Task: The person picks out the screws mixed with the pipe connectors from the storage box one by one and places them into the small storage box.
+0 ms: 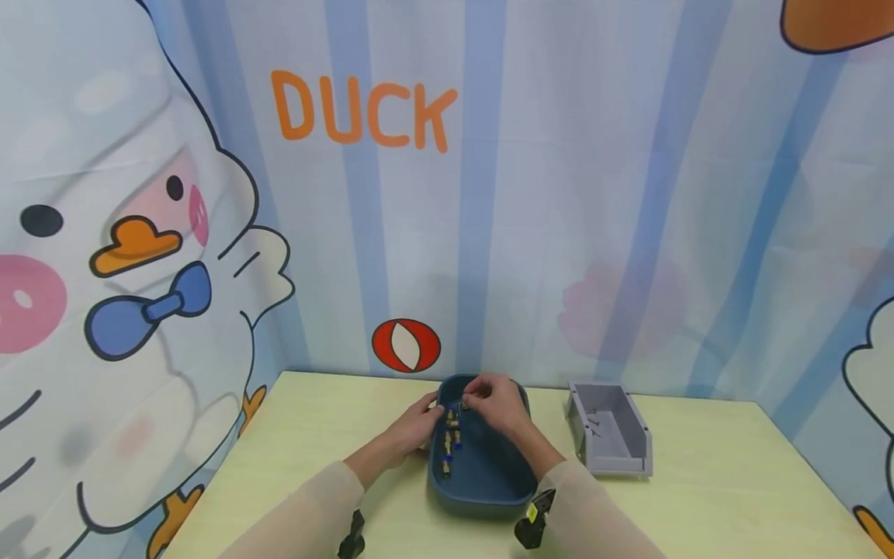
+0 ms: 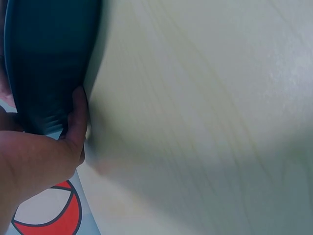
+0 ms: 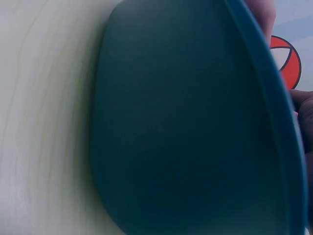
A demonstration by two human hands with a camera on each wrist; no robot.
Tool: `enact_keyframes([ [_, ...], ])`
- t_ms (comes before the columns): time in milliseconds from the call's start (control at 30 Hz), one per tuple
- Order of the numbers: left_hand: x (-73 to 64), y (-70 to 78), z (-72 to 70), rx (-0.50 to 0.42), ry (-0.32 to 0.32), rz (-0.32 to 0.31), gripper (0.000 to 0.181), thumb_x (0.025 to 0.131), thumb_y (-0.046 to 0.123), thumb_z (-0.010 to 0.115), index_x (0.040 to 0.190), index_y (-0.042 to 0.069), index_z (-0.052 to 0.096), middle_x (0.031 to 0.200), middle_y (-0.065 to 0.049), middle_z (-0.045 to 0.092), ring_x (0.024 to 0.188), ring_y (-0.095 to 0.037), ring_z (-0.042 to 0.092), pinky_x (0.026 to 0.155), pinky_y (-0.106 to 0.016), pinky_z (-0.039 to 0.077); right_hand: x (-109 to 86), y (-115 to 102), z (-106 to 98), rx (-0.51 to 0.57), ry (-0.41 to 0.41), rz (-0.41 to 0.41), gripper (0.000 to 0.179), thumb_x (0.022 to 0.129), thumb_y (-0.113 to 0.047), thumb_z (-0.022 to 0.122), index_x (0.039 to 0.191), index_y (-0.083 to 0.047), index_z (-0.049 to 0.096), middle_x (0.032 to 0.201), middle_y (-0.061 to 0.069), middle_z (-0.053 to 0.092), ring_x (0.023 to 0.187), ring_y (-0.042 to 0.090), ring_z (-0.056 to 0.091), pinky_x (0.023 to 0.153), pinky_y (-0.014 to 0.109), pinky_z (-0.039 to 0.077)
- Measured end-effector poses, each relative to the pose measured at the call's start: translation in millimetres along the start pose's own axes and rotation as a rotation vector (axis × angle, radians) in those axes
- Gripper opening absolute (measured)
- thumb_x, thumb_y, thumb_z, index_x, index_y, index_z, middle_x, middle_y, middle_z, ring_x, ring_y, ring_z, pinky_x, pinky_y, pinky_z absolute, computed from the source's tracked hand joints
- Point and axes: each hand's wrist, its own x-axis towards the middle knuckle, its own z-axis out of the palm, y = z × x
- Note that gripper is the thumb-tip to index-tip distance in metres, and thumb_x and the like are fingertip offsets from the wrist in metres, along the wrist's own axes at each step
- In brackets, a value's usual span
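Loosely aligned, fittings lie left in the tub, room beside them. The left hand grips that edge; the right hand pinches a small piece near the far end. Table separates off the bin. Only the left wrist view shows a finger outside.

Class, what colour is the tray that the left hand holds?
The tray is dark blue, best seen in the head view.
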Motion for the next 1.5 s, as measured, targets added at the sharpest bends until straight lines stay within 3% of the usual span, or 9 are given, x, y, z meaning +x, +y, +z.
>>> enact_keyframes([
  [533,1.5,-2.4,-0.7,0.007,-0.001,-0.004,0.055,0.116,0.030,0.039,0.166,0.011,0.031,0.162,-0.026,0.040,0.143,-0.050,0.045,0.099,-0.070,0.052,1.4,8,14,0.002,0.001,0.011,0.005,0.093,-0.009,0.080,0.092,-0.007,0.077,0.083,0.000,0.071,0.077,0.014,0.063,0.073,0.035,0.057],
  [933,-0.1,-1.7,0.2,0.022,0.001,0.018,0.054,0.117,0.030,0.038,0.166,0.010,0.030,0.157,-0.027,0.044,0.137,-0.047,0.052,0.100,-0.071,0.050,-2.9,6,19,-0.029,-0.020,-0.033,0.004,0.092,-0.007,0.079,0.092,-0.004,0.076,0.082,0.002,0.070,0.075,0.014,0.062,0.069,0.033,0.056],
  [1500,-0.6,-4.9,-1.4,0.045,-0.016,0.046,0.053,0.117,0.027,0.037,0.166,0.010,0.031,0.155,-0.027,0.047,0.137,-0.045,0.052,0.108,-0.068,0.046,0.3,10,24,-0.121,-0.042,0.052,0.006,0.092,-0.006,0.079,0.087,-0.005,0.076,0.078,0.002,0.070,0.071,0.014,0.061,0.065,0.032,0.055],
])
